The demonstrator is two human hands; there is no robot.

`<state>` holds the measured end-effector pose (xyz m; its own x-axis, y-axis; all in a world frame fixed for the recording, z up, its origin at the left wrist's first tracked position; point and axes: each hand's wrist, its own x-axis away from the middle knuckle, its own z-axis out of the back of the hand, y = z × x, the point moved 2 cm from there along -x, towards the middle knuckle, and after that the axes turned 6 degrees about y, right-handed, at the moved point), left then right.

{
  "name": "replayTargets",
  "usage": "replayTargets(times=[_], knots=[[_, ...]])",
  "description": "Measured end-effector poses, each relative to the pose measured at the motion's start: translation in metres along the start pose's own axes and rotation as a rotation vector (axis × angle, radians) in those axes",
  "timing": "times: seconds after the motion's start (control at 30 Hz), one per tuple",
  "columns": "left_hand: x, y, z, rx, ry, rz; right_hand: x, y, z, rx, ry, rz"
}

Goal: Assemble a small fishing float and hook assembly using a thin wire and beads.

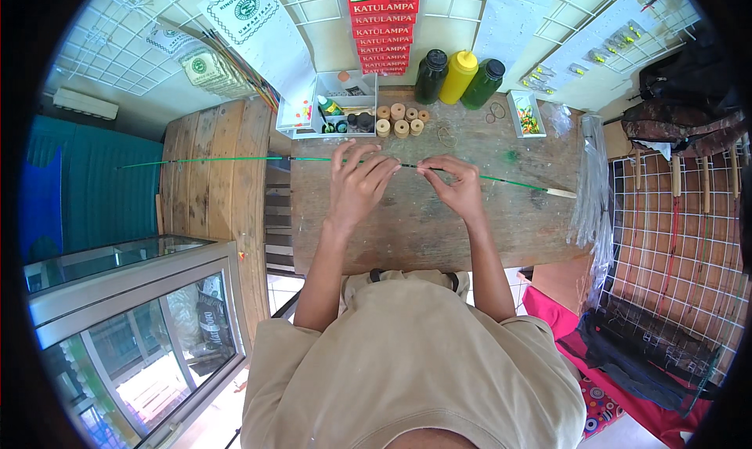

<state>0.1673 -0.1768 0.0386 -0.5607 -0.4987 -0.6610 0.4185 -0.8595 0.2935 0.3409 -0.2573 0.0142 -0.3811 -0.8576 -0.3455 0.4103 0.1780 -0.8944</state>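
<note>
A thin green fishing rod [505, 182] stretches from left to right above the wooden table, with dark bands along it and a pale grip at its right end. My left hand [360, 181] pinches the rod near its middle, the other fingers raised and spread. A short way to the right, my right hand [457, 184] holds it between thumb and fingertips. A short dark section of the rod shows between the two hands. Whether thread or anything else small lies in the fingertips cannot be made out.
Behind my hands stand several wooden spools [400, 126], a white organizer box [349, 100] with small bottles, and dark, yellow [459, 77] and green bottles. A small tray of colourful pieces [527, 116] sits at the back right. Plastic sleeves [593, 186] hang over the table's right edge; a glass-paned frame [133, 324] stands lower left.
</note>
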Motion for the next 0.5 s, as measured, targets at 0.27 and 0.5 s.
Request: replayTargets(times=[0.27, 0.5], knots=[[0.0021, -0.0005, -0.0026, 0.008, -0.004, 0.0, -0.0023, -0.0034, -0.0049, 0.011, -0.02, 0.033], [0.0018, -0.001, -0.0023, 0.009, -0.003, 0.0, 0.0002, -0.0022, -0.0093, 0.018, 0.02, 0.0]])
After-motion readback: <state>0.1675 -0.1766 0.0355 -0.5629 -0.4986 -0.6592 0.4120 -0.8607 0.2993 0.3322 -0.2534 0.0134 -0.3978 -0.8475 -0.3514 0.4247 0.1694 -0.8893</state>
